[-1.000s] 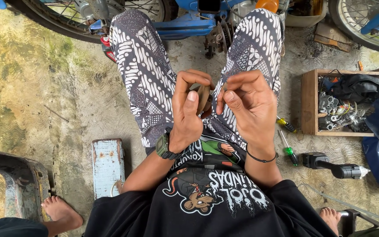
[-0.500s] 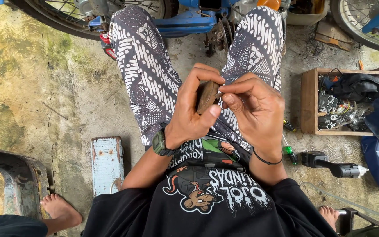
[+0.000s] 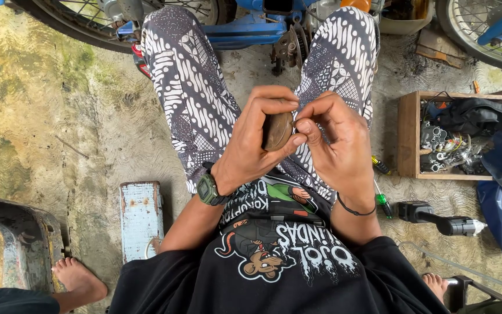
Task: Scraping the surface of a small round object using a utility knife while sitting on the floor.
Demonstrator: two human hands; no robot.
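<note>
My left hand [image 3: 255, 141] grips a small, round, brown, rusty part [image 3: 276, 131] between thumb and fingers, held up over my lap. My right hand [image 3: 333, 139] is right beside it, its thumb and fingertips pinched at the part's right edge. Whether the right fingers hold something tiny is hidden. I sit with legs in black-and-white patterned trousers [image 3: 188, 87] stretched forward. A dark watch [image 3: 208, 190] is on my left wrist.
A blue motorbike [image 3: 251, 23] stands ahead at my feet. A wooden box [image 3: 407, 136] of metal parts sits right, with screwdrivers [image 3: 381, 189] and a black power tool [image 3: 437, 220] nearby. A worn pale-blue tin [image 3: 140, 218] lies left. Another person's bare foot [image 3: 76, 279] is at lower left.
The brown part has turned in my left hand from edge-on to showing its round face. My right fingers have closed in on its right edge. Both hands shifted slightly.
</note>
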